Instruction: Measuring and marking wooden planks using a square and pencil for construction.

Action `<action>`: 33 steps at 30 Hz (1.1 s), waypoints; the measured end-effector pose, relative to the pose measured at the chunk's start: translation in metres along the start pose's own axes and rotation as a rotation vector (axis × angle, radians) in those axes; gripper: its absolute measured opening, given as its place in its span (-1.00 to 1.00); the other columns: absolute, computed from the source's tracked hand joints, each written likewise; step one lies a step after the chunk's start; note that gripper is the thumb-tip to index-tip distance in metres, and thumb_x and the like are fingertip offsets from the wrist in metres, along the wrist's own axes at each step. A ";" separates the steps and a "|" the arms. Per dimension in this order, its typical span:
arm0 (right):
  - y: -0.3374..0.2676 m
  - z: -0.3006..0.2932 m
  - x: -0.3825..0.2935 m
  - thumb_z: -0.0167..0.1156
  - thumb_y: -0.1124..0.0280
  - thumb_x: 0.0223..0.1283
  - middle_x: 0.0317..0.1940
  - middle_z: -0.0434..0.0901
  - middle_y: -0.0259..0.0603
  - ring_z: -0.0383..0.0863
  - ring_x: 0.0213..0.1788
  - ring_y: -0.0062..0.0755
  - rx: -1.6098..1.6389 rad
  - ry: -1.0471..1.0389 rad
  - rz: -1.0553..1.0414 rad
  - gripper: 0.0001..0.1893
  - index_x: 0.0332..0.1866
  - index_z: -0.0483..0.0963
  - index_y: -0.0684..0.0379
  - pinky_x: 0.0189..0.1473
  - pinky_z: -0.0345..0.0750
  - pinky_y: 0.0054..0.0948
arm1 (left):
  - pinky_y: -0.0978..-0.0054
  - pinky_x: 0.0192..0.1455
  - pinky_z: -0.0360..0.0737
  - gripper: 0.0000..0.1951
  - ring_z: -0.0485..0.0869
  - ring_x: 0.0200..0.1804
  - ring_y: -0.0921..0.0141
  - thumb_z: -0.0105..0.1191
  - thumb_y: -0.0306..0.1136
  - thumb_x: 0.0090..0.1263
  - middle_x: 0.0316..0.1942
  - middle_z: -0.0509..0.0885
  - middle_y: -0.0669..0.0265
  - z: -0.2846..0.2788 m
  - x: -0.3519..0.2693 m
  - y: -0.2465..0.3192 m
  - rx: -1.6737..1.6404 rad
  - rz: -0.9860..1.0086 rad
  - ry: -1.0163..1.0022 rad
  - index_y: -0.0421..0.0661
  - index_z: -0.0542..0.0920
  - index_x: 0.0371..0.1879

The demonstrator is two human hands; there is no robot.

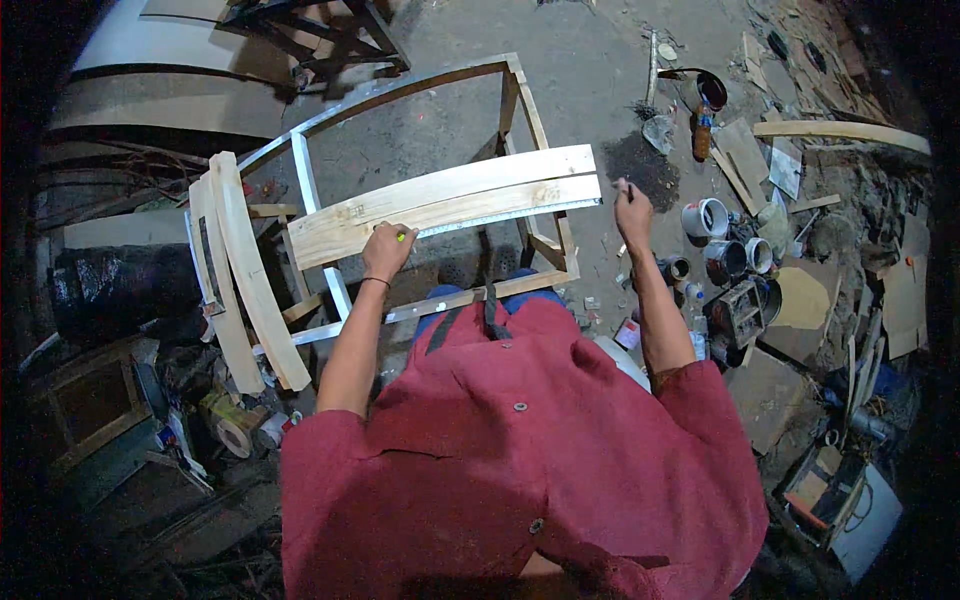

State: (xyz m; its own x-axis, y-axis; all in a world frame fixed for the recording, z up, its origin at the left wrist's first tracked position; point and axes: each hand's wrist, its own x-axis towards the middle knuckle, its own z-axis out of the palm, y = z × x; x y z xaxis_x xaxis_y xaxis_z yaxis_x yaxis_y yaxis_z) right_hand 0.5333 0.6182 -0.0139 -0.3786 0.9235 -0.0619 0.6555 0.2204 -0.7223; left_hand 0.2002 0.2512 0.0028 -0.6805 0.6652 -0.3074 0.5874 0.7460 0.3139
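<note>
Two pale wooden boards lie side by side across a wooden frame in front of me. My left hand rests at the near edge of the boards, gripping a tape measure with a bit of yellow-green showing. From it the blade runs along the near edge to the boards' right end. My right hand is raised just past that end, apart from the wood. Its fingers are closed around a thin dark object, perhaps a pencil, mostly hidden.
More planks lean across the frame's left end, with a handsaw or square on them. To the right stand paint tins, a white bucket and a bottle of brown liquid. A dark trestle stands at the back.
</note>
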 end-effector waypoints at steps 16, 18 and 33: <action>-0.013 0.064 -0.022 0.30 0.43 0.40 -0.16 0.75 -0.28 0.67 -0.17 -0.59 0.366 -0.402 -0.197 -0.76 0.08 0.67 0.26 -0.10 0.60 -0.54 | 0.04 0.03 0.65 -0.58 0.71 -0.02 -0.02 0.15 0.11 0.41 -0.16 0.72 -0.04 0.004 0.000 -0.005 0.008 -0.018 -0.021 0.01 0.84 -0.16; -0.012 0.070 -0.022 0.29 0.45 0.38 -0.16 0.75 -0.30 0.66 -0.15 -0.59 0.483 -0.407 -0.107 -0.76 0.09 0.66 0.23 -0.05 0.59 -0.52 | 0.03 0.03 0.64 -0.58 0.71 -0.03 -0.02 0.15 0.11 0.41 -0.17 0.72 -0.04 0.003 0.000 -0.006 0.013 -0.013 -0.030 0.01 0.84 -0.16; 0.006 0.050 -0.004 0.29 0.35 0.43 -0.18 0.78 -0.24 0.72 -0.10 -0.52 0.359 -0.444 -0.128 -0.76 0.00 0.70 0.31 -0.02 0.62 -0.44 | 0.03 0.02 0.66 -0.58 0.73 -0.02 -0.01 0.17 0.13 0.41 -0.13 0.73 -0.03 0.004 0.006 -0.008 0.056 0.012 -0.052 0.02 0.82 -0.14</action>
State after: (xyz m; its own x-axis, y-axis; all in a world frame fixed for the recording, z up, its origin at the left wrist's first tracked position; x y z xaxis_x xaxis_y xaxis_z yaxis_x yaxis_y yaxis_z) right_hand 0.5061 0.6002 -0.0518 -0.7289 0.6590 -0.1854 0.3535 0.1304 -0.9263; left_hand 0.1931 0.2493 -0.0057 -0.6506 0.6736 -0.3507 0.6196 0.7378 0.2677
